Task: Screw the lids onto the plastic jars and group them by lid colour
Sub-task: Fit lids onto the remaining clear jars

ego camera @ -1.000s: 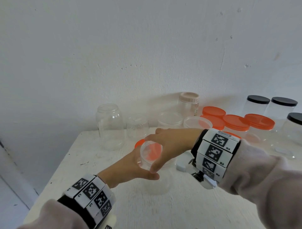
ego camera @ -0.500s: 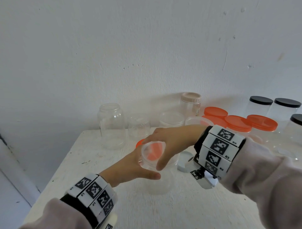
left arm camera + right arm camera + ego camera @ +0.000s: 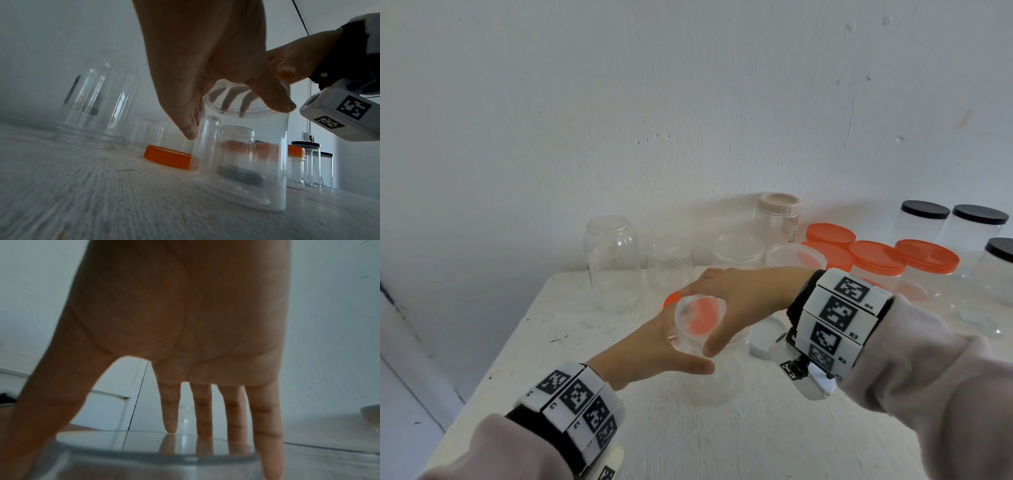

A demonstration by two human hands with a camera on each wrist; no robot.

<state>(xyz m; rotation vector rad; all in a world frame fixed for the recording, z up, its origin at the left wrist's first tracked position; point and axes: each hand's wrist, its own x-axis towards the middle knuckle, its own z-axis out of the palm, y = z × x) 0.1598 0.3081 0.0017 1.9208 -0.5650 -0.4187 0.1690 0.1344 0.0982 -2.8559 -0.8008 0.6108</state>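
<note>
Fingers of the right hand (image 3: 736,301) arch down over a clear lid (image 3: 697,318) that sits on the mouth of a clear jar (image 3: 246,155), thumb on the near side of the rim and the other fingers on the far side, so the lid is grasped from above around its edge. The left hand (image 3: 650,353) wraps the jar's upper wall just beneath, thumb stretched across the front and fingers curled round the far side, holding it steady. That jar stands upright on the white table (image 3: 756,438), near the front and left of the rest, its long axis vertical and its mouth facing straight up into the right palm; the lid lies flat across that axis. Both hands touch the pair, but the right one is on the part that has to turn. My judgement is that the coming move is a twist about the vertical axis, with the left hand resisting it; whether the thread has caught yet cannot be told. Just behind the jar a loose orange lid (image 3: 167,156) lies flat on the table. Orange-lidded jars (image 3: 876,260) and black-lidded jars (image 3: 924,212) stand well off to the right in separate clusters.
</note>
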